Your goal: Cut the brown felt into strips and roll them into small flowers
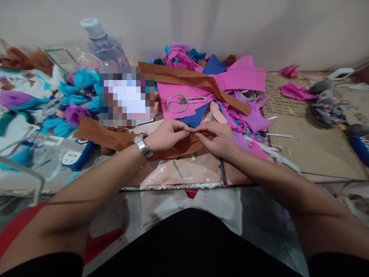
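Worktable (173,187): pale, paint-flecked front edge seen running across just ahead of the lap; wall close behind.

Flat brown cardboard sheet (314,150): laid over the right part of the table, mostly bare. The widest open room is found here.

Heap of pink, purple and blue felt offcuts (239,79): piled against the wall just beyond the hands, crossed by a long brown felt band (198,80). Forward reach is blocked by it.

Teal and purple fabric scraps (83,79): spread over the left side, well apart from the hands; that side is crowded.

Clear plastic bottle with pale cap (106,48): seen tilted at the far left, near the wall.

Dark grey bundle (325,111): set on the cardboard's far right.

Brown felt strip (175,150): laid on the table centre, between heap and front edge, and stretching left under the left wrist. Its upper edge is gripped by both hands.

Left hand (167,134): closed narrow, fingertips pinched on the strip; a silver metal wristwatch (142,145) is worn.

Right hand (216,138): closed narrow likewise, pinched on the same strip, fingertips touching those of the left.

Thin wire-loop metal tool (181,102): laid on pink felt just beyond the hands.

White thin sticks (276,154): scattered just right of the right hand.

Dark slim rod (221,173): lying under the right wrist, reaching the front edge.
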### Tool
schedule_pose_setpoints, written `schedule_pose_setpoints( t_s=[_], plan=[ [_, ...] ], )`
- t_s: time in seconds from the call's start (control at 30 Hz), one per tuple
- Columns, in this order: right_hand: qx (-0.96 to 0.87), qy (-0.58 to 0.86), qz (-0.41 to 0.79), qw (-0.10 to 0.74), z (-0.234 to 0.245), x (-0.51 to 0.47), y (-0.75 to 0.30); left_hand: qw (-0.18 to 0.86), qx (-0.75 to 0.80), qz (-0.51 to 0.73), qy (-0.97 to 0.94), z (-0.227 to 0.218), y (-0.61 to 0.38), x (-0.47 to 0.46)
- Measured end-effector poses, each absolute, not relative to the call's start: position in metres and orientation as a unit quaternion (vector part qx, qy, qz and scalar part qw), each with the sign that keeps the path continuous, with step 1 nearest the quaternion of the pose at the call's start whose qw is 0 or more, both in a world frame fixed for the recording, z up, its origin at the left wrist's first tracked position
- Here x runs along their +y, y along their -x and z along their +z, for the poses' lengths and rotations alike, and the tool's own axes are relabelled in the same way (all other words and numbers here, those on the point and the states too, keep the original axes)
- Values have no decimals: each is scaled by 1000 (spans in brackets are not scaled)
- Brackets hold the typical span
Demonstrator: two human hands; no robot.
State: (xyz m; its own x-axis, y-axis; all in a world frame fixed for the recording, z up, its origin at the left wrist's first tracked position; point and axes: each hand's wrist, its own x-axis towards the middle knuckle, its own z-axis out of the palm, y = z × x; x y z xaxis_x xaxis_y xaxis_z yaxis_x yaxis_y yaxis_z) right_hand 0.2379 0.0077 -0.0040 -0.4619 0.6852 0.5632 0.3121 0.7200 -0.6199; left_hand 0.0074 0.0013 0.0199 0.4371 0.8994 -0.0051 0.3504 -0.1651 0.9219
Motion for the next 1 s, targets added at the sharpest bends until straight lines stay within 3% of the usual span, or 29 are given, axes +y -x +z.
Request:
schedule_pose_setpoints(
  t_s=[1.0],
  plan=[
    [-831,322,205,405,-3,8,-239,432,456,307,-714,18,-11,-3]
  ],
)
